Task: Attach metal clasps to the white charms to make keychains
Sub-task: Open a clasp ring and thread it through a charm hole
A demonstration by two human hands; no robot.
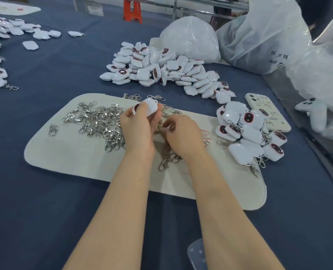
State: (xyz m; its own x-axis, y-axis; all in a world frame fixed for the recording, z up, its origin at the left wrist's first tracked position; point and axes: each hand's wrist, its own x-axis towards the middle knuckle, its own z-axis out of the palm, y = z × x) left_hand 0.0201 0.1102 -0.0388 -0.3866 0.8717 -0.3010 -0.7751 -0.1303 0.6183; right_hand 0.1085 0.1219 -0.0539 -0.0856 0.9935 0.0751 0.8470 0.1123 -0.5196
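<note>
My left hand [138,127] grips a white charm [151,107] with a dark red spot, held up over the cream mat [74,152]. My right hand [183,133] is just beside it, its fingers curled and pinching a small metal clasp [159,128] between the two hands. A heap of loose silver clasps [99,121] lies on the mat to the left of my hands, and a few more clasps [167,158] lie below them. A big pile of bare white charms [158,69] sits beyond the mat.
Charms with clasps fitted [247,137] are heaped at the mat's right end, next to a cream phone case [267,114]. More charms [9,30] lie at far left. Clear plastic bags [259,36] fill the back right. The table wears a dark blue cloth [44,211].
</note>
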